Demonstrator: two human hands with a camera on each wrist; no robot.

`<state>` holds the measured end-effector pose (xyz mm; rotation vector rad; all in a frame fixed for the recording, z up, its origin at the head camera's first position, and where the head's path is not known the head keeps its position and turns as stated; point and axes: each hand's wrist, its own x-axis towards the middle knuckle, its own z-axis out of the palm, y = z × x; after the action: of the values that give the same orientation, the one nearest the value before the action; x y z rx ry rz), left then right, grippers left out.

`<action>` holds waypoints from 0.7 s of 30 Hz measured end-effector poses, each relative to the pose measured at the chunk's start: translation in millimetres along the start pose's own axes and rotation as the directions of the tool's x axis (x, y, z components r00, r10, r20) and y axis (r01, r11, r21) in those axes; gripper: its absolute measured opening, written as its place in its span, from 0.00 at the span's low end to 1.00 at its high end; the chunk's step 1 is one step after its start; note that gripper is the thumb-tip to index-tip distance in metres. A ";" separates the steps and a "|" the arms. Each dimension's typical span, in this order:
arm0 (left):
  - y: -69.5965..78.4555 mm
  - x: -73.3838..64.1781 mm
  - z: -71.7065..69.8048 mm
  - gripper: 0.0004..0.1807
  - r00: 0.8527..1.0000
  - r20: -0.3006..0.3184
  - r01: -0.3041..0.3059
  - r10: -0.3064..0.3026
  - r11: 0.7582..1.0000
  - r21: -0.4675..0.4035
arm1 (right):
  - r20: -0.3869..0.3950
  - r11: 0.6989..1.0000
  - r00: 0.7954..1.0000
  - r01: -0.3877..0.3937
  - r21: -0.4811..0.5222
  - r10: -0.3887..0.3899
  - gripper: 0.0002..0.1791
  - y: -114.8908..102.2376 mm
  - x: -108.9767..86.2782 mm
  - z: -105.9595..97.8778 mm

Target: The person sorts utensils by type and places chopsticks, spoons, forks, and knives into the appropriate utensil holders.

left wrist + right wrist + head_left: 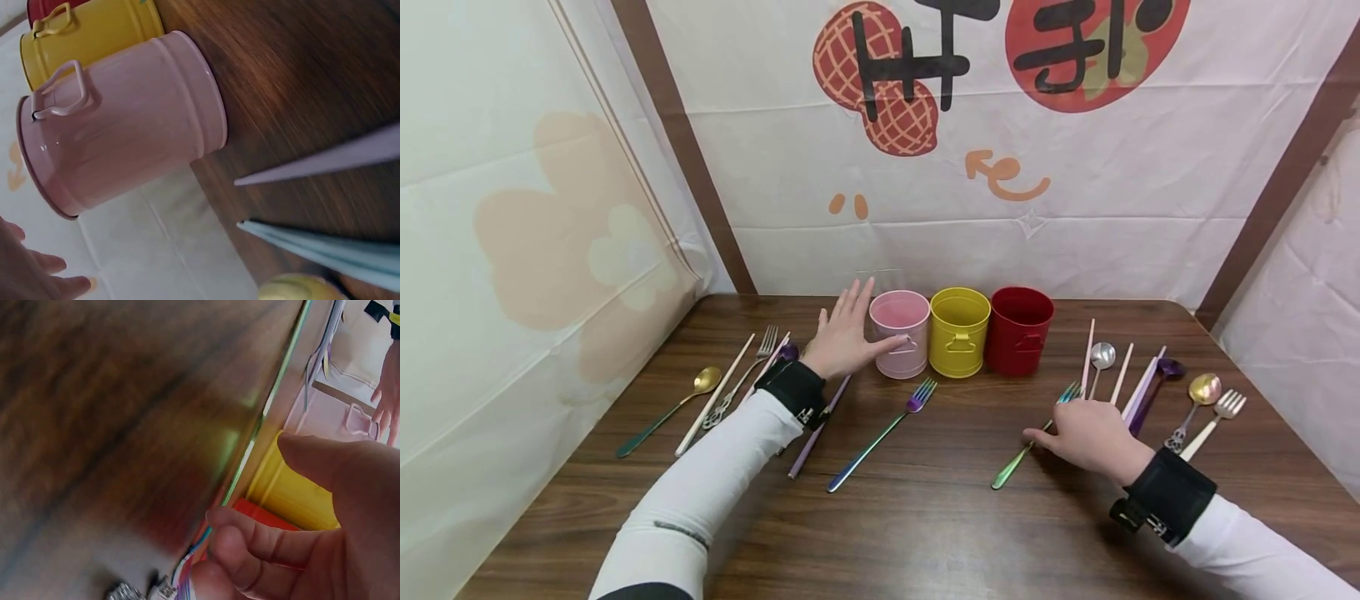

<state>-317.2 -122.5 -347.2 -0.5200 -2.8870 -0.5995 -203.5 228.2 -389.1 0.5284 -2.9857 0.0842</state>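
In the head view my left hand (847, 337) is spread open beside the pink bucket (901, 337), its thumb overlapping the bucket's front near the handle. It holds nothing; in the left wrist view only its fingers (47, 265) show, below the bucket's rim. My right hand (1090, 437) hovers low over a fork with a green handle and teal tines (1011, 467). Thumb and fingers stand apart in the right wrist view, with the fingertips (228, 540) right at the fork's shaft. Left of centre lies another fork, with purple tines and a blue-green handle (880, 440).
A yellow bucket (959, 333) and a red bucket (1019, 333) stand in line with the pink one near the back curtain. Chopsticks, spoons and forks lie on both sides, including a gold-bowled spoon (705, 381) left and a white-handled fork (1228, 406) right.
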 end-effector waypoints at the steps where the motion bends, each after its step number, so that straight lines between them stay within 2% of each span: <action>1: 0.2 2.7 0.3 0.62 1.000 0.012 0.004 -0.004 1.000 -0.024 | 0.011 1.000 1.000 0.003 0.008 -0.003 0.29 0.1 0.4 1.6; 5: 0.6 13.1 0.5 0.64 0.998 0.069 0.001 0.011 0.984 -0.178 | 0.070 0.999 0.998 0.000 0.038 -0.003 0.28 1.4 4.3 4.3; 8: 1.5 19.0 0.3 0.66 0.994 0.112 0.019 0.017 0.951 -0.310 | 0.120 0.998 0.993 -0.019 0.064 0.011 0.27 2.2 7.5 3.8; 10: 1.6 21.7 0.9 0.67 0.990 0.142 0.044 0.009 0.930 -0.364 | 0.150 0.996 0.988 -0.033 0.078 0.021 0.27 2.9 8.9 3.5; 14: -0.7 25.8 5.1 0.68 0.983 0.183 0.095 -0.019 0.904 -0.417 | 0.222 0.985 0.974 -0.084 0.153 0.049 0.26 6.5 10.9 1.7; 18: -3.4 28.1 8.8 0.68 0.984 0.177 0.111 -0.030 0.876 -0.470 | 0.278 0.956 0.959 -0.138 0.260 0.063 0.26 13.8 13.5 0.6; 21: -5.8 28.6 11.5 0.68 0.986 0.166 0.114 -0.034 0.858 -0.501 | 0.299 0.926 0.953 -0.150 0.346 0.042 0.23 19.7 14.7 0.1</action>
<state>-346.7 -114.1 -353.7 -0.5343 -2.8778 -1.4174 -224.0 241.7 -388.2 0.4584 -3.2967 0.6376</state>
